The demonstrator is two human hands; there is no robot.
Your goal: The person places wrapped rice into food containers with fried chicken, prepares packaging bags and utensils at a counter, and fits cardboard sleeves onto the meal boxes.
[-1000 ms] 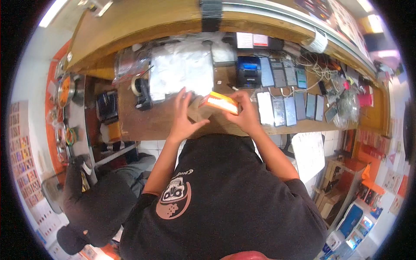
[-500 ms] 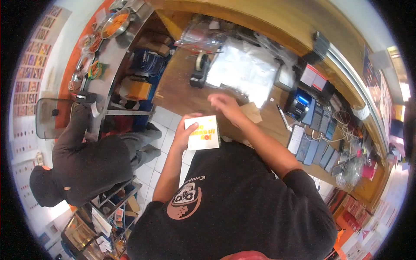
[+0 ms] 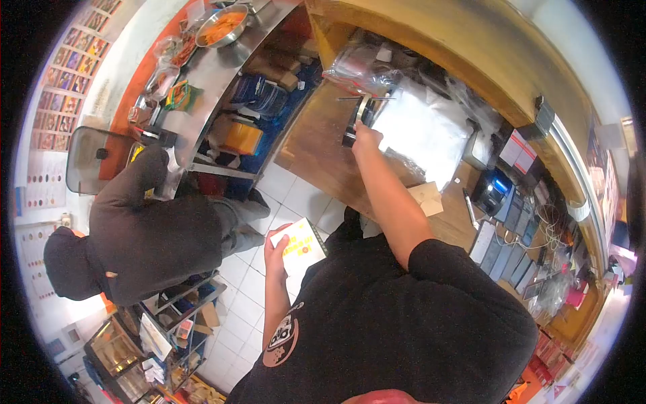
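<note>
My left hand (image 3: 274, 248) is closed around a small white box (image 3: 306, 253) with yellow and orange lettering, thumb on its printed face. The box is tilted and held over the floor in front of my body. My right hand (image 3: 367, 137) stretches out over the wooden table (image 3: 313, 145) to a black tape dispenser (image 3: 350, 137) with a roll of tape (image 3: 364, 106). Its fingers are drawn together at the dispenser's near end; whatever they pinch there is too small to make out.
Clear plastic sheets (image 3: 431, 128) lie beside the dispenser. A brown paper piece (image 3: 426, 198), a pen (image 3: 469, 207), a blue-lit device (image 3: 494, 190) and several phones with cables (image 3: 501, 249) are on the table's right. At left, a co-worker (image 3: 161, 232) stands by a metal counter (image 3: 239, 64) holding a food bowl (image 3: 223, 27).
My right hand has moved forward from near the box to the tape dispenser. My left hand has lowered and tilted the box. The camera view has shifted.
</note>
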